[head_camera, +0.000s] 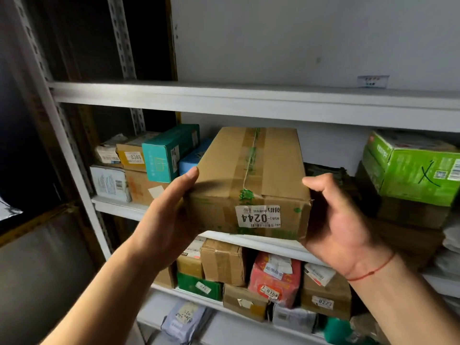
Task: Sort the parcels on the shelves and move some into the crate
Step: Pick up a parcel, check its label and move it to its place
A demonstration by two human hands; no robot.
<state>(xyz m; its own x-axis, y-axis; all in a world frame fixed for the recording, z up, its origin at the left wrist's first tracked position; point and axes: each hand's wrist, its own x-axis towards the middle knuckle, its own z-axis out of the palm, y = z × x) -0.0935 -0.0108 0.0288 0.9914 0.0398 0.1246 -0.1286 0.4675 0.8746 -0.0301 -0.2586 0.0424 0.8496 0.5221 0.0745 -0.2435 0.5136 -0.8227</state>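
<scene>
A long brown cardboard parcel [251,180] with tape and an upside-down label "0244" sits at the front of the middle shelf [119,207]. My left hand [171,215] holds its left end, thumb on top. My right hand [336,220] holds its right end, fingers curled round the corner, a red string on the wrist. No crate is in view.
Left of the parcel are a teal box [169,153], a blue box [191,158] and small brown parcels, one labelled "0346" [133,158]. A green box [413,168] tops a stack at the right. The shelf below holds several parcels, among them a red bag [273,277]. The upper shelf [249,95] shows nothing on it.
</scene>
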